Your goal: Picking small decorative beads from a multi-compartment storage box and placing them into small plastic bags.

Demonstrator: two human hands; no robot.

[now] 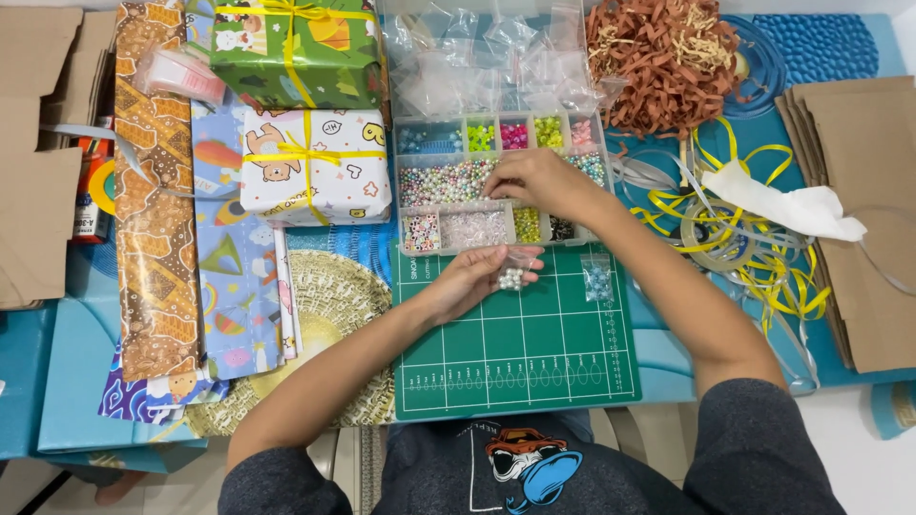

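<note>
Your left hand (468,281) cups a small clear bag of white beads (512,278) over the green cutting mat (515,353); your right hand (534,181) pinches into the bead organizer box (496,181), its grip contents hidden.

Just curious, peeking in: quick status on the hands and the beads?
Left hand palm up, cupping a small clear bag of white beads. Right hand fingers down in the bead box. Nothing between the hands.

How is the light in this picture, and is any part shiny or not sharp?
Head view: light is bright and even, shadows soft; faint glare on the clear plastic bags above the bead box; the left hand with its small bag of white beads and the right hand look sharp; edges bend slightly.
</note>
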